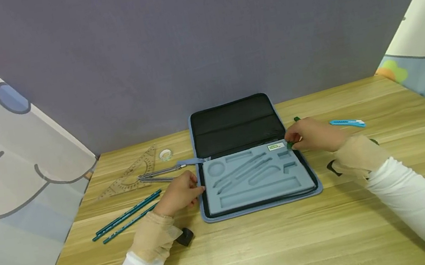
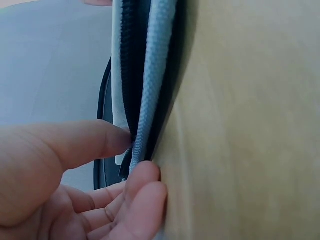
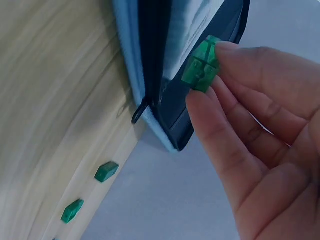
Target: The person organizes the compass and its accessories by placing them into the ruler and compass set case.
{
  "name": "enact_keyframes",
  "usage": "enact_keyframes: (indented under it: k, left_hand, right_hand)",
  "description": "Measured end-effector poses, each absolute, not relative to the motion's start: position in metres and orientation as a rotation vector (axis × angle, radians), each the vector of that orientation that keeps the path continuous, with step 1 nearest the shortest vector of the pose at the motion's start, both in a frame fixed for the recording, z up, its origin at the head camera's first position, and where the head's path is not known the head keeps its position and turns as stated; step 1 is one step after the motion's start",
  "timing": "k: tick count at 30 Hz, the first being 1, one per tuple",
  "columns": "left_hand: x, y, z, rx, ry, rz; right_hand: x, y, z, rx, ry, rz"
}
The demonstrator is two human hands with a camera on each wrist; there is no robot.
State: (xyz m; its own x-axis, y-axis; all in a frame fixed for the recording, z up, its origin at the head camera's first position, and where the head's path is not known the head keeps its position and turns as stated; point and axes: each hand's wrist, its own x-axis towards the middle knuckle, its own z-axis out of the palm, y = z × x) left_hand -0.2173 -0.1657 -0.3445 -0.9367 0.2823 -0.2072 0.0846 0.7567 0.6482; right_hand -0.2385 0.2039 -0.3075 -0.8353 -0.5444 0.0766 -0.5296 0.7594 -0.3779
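An open zip case point(image 1: 231, 122) lies on the table, its grey-blue foam tray point(image 1: 258, 192) cut with empty shaped slots. My left hand point(image 1: 198, 190) holds the case's left edge point(image 2: 150, 100): the thumb point(image 2: 75, 142) lies on the zip side and the fingertips point(image 2: 145, 187) curl against the edge at the table. My right hand point(image 1: 293, 142) hovers over the tray's far right corner and pinches a small green block point(image 3: 201, 65) between thumb and fingers; in the head view the block point(image 1: 290, 144) peeks out beside a white-and-green label point(image 1: 276, 146).
Left of the case lie two teal pencils point(image 1: 126, 216), a clear set square point(image 1: 132, 176), a metal compass point(image 1: 161, 174) and a tape roll point(image 1: 165, 154). A blue utility knife point(image 1: 347, 123) lies at the right. Two more green blocks point(image 3: 106, 171) sit on the table near the case's zip pull point(image 3: 140, 112).
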Motion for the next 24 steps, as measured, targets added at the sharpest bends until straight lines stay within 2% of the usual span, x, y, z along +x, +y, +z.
enact_keyframes:
  k: [24]
  left_hand:
    - [-0.217,-0.164,-0.343,0.276,2.669,0.956]
  right_hand:
    - [-0.24,0.189,-0.317,-1.057,2.818,-0.61]
